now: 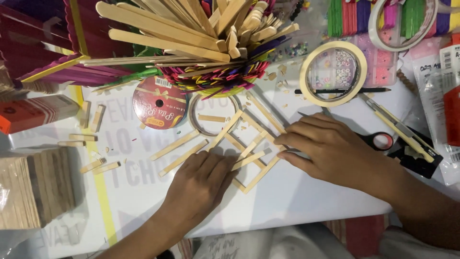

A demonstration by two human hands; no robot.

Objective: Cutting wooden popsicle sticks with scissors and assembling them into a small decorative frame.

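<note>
A square frame of plain wooden craft sticks (249,144) lies tilted like a diamond on the white table (306,196), with shorter sticks crossing inside it. My left hand (201,180) lies flat on the frame's lower left side, fingers pressing the sticks down. My right hand (328,146) rests on the frame's right corner, fingertips touching a stick there. Neither hand lifts anything. Two loose sticks (179,151) lie just left of the frame.
A tub of wooden and coloured sticks (201,43) towers at the back. Nearby are a masking tape roll (333,73), a clear tape ring (211,115), a red ribbon spool (158,101), a pencil (342,90), scissors (383,140), a cutter knife (400,130) and stick offcuts (98,165).
</note>
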